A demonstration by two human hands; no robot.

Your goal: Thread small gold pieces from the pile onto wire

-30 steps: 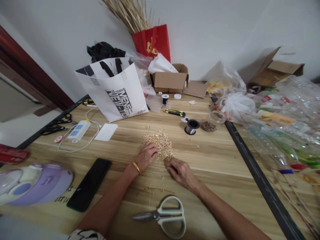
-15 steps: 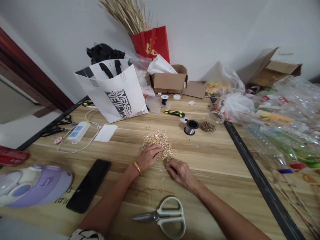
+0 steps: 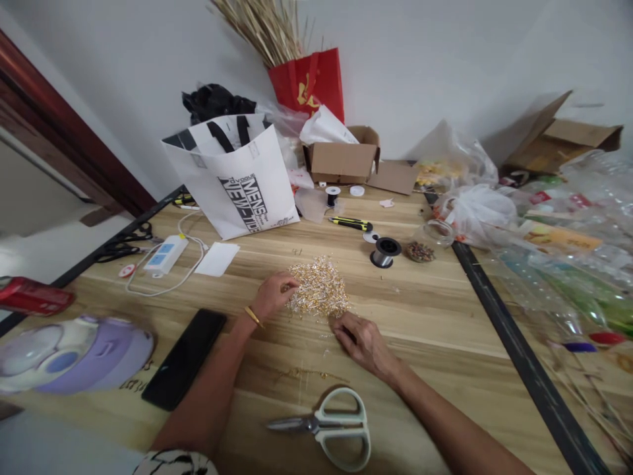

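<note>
A heap of small gold and clear beads (image 3: 319, 287) lies on the wooden table. At its left edge is my left hand (image 3: 274, 295), fingers curled together; anything between the fingertips is too small to make out. My right hand (image 3: 360, 338) rests by the heap's lower right edge, thumb and fingers closed, with its fingertips partly hidden. Below the hands a thin gold chain (image 3: 321, 375) lies across the table. Scissors with pale handles (image 3: 341, 429) lie nearest to me, blades pointing left.
Beyond the beads are a wire spool (image 3: 384, 253), a utility knife (image 3: 351, 224) and a jar of small beads (image 3: 420, 251). A phone (image 3: 185, 359) and a purple-and-white bottle (image 3: 99, 356) are at left. A white bag (image 3: 237, 185) stands behind; plastic bottles (image 3: 568, 264) crowd the right.
My left hand has moved left from on top of the bead heap to its left edge, its fingers more curled. My right hand has stayed nearly still. The view has shifted slightly.
</note>
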